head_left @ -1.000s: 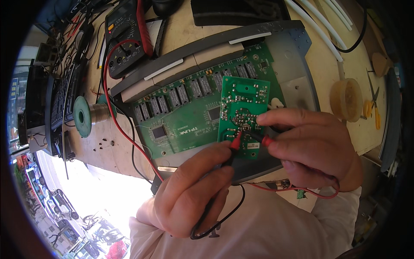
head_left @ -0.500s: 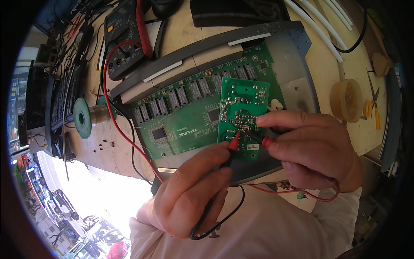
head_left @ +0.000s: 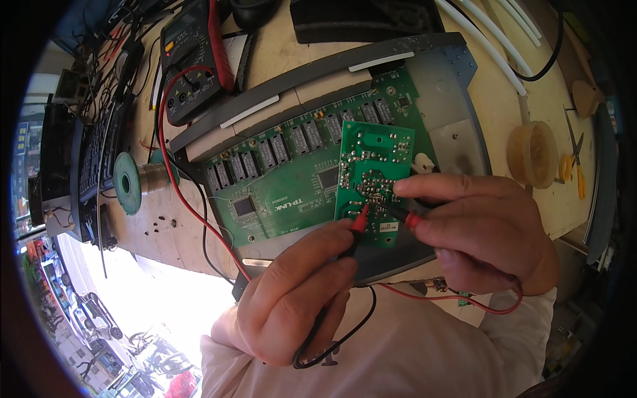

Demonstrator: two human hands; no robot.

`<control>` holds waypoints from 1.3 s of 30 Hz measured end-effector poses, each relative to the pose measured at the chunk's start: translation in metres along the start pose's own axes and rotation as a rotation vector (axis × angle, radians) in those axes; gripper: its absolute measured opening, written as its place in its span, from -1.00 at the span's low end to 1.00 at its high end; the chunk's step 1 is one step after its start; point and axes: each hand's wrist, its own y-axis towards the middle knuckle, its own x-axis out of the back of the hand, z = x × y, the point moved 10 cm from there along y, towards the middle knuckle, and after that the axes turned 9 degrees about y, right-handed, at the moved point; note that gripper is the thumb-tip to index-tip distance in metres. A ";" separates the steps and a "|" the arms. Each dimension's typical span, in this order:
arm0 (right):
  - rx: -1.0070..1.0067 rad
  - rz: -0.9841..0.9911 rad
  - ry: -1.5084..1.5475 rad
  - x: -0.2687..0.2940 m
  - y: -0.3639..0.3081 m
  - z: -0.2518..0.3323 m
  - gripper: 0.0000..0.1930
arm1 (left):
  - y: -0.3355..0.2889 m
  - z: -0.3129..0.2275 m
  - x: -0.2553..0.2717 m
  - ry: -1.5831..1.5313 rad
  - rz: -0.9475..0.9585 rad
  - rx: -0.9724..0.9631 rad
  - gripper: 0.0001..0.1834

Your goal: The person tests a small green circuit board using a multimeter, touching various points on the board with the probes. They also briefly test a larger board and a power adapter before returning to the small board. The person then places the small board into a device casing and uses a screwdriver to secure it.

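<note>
My left hand [head_left: 292, 292] is closed on a multimeter probe [head_left: 360, 220] with a red front part. Another multimeter probe [head_left: 398, 212], with a black tip and a red collar, is pinched in my right hand [head_left: 484, 222]. Both tips point at the soldered parts in the middle of a small green circuit board [head_left: 378, 166]; exact contact is too small to tell. My right index finger rests at that board's right edge. Beneath it lies a larger green circuit board [head_left: 285, 199] in an open grey metal case [head_left: 458, 139]. A black-and-red multimeter [head_left: 196, 60] lies beyond the case.
A solder spool [head_left: 129, 182] and a keyboard [head_left: 99, 142] are at the left, with red and black leads crossing the case's left end. To the right are a round yellowish tub [head_left: 533, 156] and scissors [head_left: 577, 162]. White tubes [head_left: 491, 43] lie at the far right.
</note>
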 end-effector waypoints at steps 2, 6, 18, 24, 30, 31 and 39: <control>-0.003 0.009 -0.012 0.001 0.000 0.001 -0.84 | 0.000 0.000 0.000 0.005 0.004 0.001 -0.72; 0.006 0.007 -0.026 0.002 -0.001 0.000 -0.85 | -0.002 0.000 -0.002 0.003 -0.005 -0.004 -0.72; -0.049 0.039 -0.043 -0.001 0.004 0.003 -0.82 | -0.005 -0.001 -0.001 0.011 0.010 -0.086 -0.65; -0.016 0.039 -0.042 0.000 0.005 0.004 -0.79 | -0.006 -0.004 0.008 0.035 -0.045 -0.035 -0.65; -0.012 0.008 -0.047 -0.003 0.000 0.005 -0.81 | -0.008 -0.001 -0.001 0.036 -0.027 -0.061 -0.68; -0.006 -0.001 -0.039 -0.001 0.000 0.004 -0.81 | -0.005 -0.002 -0.002 0.080 -0.030 -0.076 -0.71; 0.068 0.014 -0.089 0.000 0.001 0.007 -0.82 | 0.001 -0.003 -0.001 0.017 -0.014 -0.007 -0.73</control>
